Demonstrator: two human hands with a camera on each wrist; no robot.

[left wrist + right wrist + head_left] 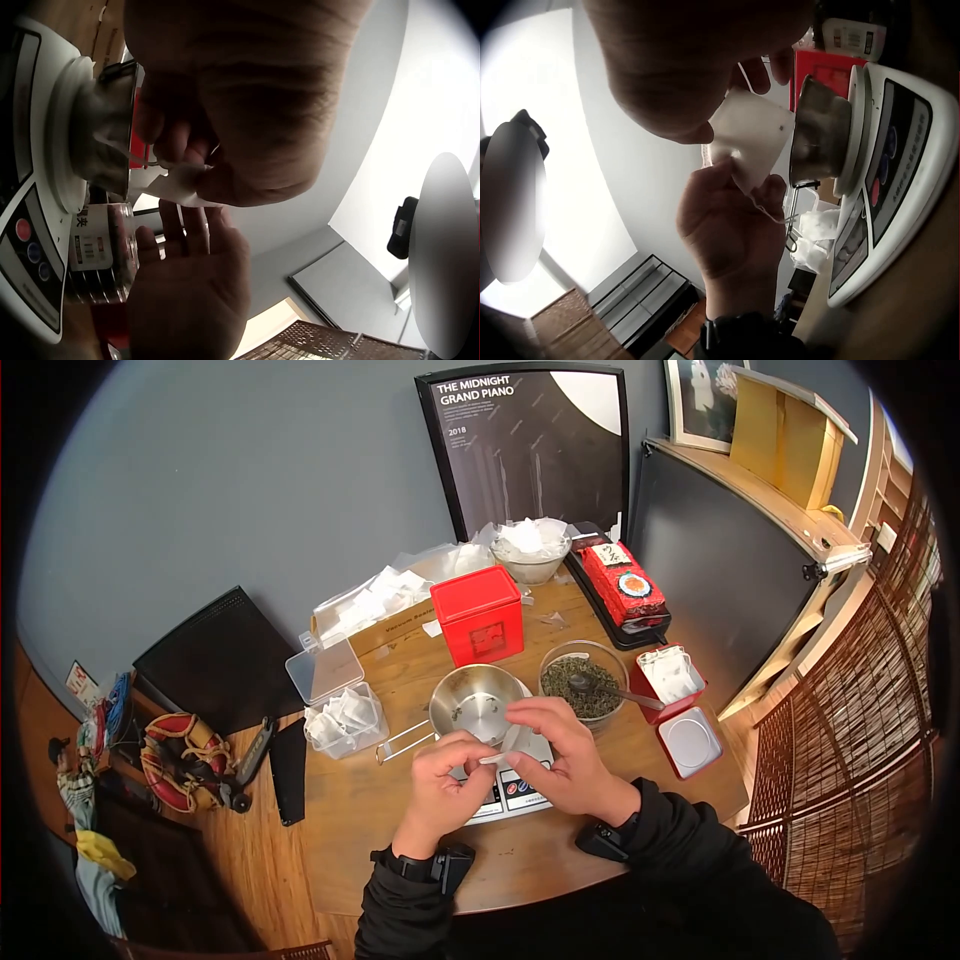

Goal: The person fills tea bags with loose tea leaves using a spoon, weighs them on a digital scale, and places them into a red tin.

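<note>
Both hands hold a small white drawstring tea bag (pixel 754 135) between them, just in front of a steel pot (pixel 480 710). My left hand (pixel 445 790) pinches its lower edge between thumb and fingers, and a thin string dangles beside those fingers. At the opposite edge, my right hand (pixel 572 765) grips the bag with thumb and fingers. The bag looks flat in the right wrist view. Under the pot is a white kitchen scale (pixel 522 792) with round buttons; a few dark leaf bits lie inside the pot. A glass bowl (pixel 548 660) of dried tea leaves with a spoon (pixel 625 696) stands right of it.
Behind the pot stands a red tin (pixel 480 622). White bags fill a clear plastic box (pixel 345 735) at left, a long carton (pixel 375 630), a rear bowl (pixel 532 572) and an open red tin (pixel 690 700). A red package (pixel 625 585) lies on a black tray.
</note>
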